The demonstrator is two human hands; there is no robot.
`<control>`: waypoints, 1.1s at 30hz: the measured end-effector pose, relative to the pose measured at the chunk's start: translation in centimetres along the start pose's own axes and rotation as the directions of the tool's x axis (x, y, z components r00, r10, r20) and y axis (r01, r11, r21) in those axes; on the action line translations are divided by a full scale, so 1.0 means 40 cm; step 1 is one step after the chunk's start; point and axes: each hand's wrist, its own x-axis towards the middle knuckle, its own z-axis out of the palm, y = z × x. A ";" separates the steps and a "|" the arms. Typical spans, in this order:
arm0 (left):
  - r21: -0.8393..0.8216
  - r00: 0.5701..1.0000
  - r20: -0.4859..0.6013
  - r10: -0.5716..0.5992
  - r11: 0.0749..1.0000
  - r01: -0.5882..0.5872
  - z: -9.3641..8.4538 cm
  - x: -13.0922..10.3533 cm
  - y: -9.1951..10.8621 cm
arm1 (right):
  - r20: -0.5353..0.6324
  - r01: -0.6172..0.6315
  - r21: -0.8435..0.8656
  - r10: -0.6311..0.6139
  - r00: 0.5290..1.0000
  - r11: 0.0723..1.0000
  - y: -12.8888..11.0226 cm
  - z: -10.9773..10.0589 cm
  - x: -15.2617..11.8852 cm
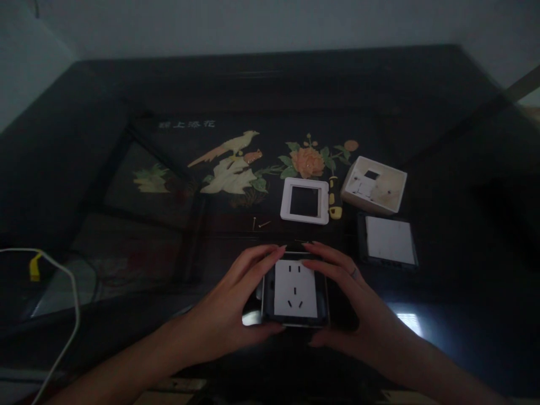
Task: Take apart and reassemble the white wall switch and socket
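A wall socket (295, 289) with a white face, several slots and a dark surround sits between my two hands at the near side of the dark table. Around its left side curls my left hand (225, 306), fingers on the far edge and thumb at the near edge. My right hand (352, 298) grips the right side, its fingertips on the far edge and on the upper right of the white face. Just beyond lie two small screws (259, 223) and a white square frame (286, 201). The socket's underside is hidden.
To the right are an open white mounting box (375, 188) and a second dark-edged panel with a white face (391, 240). A black and yellow tool handle (334, 198) lies beside the frame. A white cable (75, 304) with a yellow tag (34, 267) runs along the left.
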 end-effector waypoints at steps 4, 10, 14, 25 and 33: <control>0.018 1.000 -0.023 0.002 1.000 -0.002 0.004 0.000 -0.004 | -0.016 -0.054 0.045 0.054 0.998 0.998 -0.001 -0.019 0.000; 0.058 0.995 -0.093 0.026 0.998 -0.020 0.022 -0.005 -0.004 | -0.036 -0.079 0.079 0.082 0.996 0.994 -0.003 -0.027 0.002; 0.076 0.989 -0.142 0.038 0.997 -0.028 0.031 -0.006 -0.007 | -0.039 -0.116 0.106 0.121 0.992 0.988 -0.003 -0.035 0.002; 0.116 0.993 -0.096 0.064 0.992 -0.053 0.016 0.003 -0.006 | -0.061 -0.131 0.096 0.137 0.989 0.987 -0.010 -0.053 -0.002; 0.132 0.987 -0.122 0.107 0.987 -0.091 0.022 0.002 -0.016 | -0.045 -0.104 0.071 0.107 0.993 0.992 -0.009 -0.045 0.003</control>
